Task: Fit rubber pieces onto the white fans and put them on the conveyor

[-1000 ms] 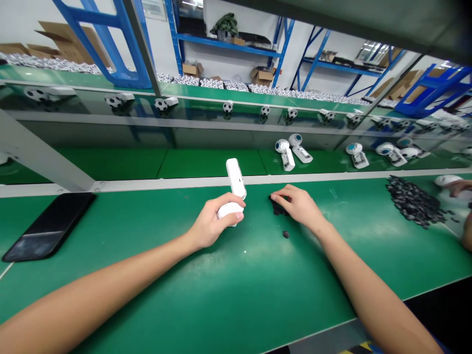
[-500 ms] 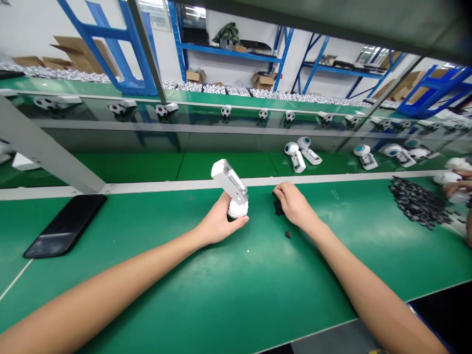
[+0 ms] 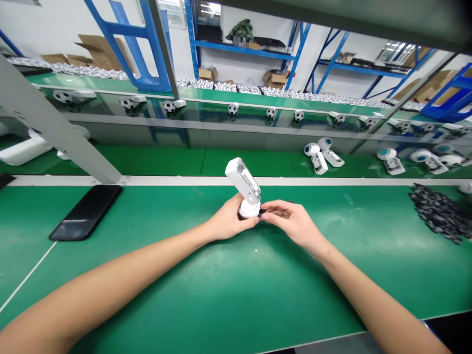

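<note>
My left hand (image 3: 230, 219) is wrapped round the rounded end of a white plastic housing (image 3: 244, 182). Its long hollow handle points up and to the left, with the open side showing. From the right, my right hand (image 3: 291, 220) reaches the rounded end, thumb and fingertips pinching a small black part (image 3: 262, 211) against or very near its side. The fingers hide most of that black part, and I cannot tell whether it is seated in the housing. Behind the right hand, a bit of something dark shows at the knuckles.
A black phone (image 3: 86, 212) lies on the green table (image 3: 206, 290) at left. A heap of black parts (image 3: 438, 211) is at right. Similar white units (image 3: 317, 160) lie behind the table's rail, and football-patterned units (image 3: 233, 109) line the shelf. A slanted metal post (image 3: 70, 128) stands at left.
My right hand has moved left from the loose black pieces to the housing, bringing a black part with it. The left hand keeps its hold; the view has shifted slightly left.
</note>
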Demonstrator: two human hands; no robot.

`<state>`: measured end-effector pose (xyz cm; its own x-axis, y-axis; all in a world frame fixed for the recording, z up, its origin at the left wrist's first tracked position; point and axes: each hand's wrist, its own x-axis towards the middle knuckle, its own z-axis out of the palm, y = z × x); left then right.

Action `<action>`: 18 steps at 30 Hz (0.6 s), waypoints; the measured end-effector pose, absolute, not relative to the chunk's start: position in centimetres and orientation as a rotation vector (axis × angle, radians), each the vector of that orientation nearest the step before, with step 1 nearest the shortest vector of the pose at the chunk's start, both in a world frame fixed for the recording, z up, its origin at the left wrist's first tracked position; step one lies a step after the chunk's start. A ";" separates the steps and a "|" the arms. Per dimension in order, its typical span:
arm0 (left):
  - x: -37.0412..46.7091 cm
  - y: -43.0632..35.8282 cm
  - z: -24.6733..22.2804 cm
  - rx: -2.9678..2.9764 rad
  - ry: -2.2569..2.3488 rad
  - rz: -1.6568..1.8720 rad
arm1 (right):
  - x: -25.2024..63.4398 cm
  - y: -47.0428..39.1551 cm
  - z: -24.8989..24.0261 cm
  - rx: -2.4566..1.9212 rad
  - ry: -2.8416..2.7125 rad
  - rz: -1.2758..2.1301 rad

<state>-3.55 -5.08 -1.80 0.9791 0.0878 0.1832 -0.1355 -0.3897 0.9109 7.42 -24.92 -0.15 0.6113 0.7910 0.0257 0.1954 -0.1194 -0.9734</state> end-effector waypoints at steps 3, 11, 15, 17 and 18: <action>-3.6 -5.0 -1.8 1.958 -0.044 0.251 | 7.4 -25.1 0.0 -1.692 -0.841 0.543; -3.6 -5.2 -1.6 2.015 -0.060 0.282 | 7.0 -25.2 0.2 -1.717 -0.788 0.545; -3.7 -5.2 -1.7 2.032 -0.133 0.353 | 6.5 -25.0 0.6 -1.680 -0.710 0.656; -4.0 -5.3 -1.6 2.056 -0.175 0.373 | 6.4 -25.2 0.8 -1.724 -0.685 0.660; -4.1 -5.3 -1.5 2.071 -0.198 0.370 | 6.4 -25.4 0.7 -1.759 -0.678 0.664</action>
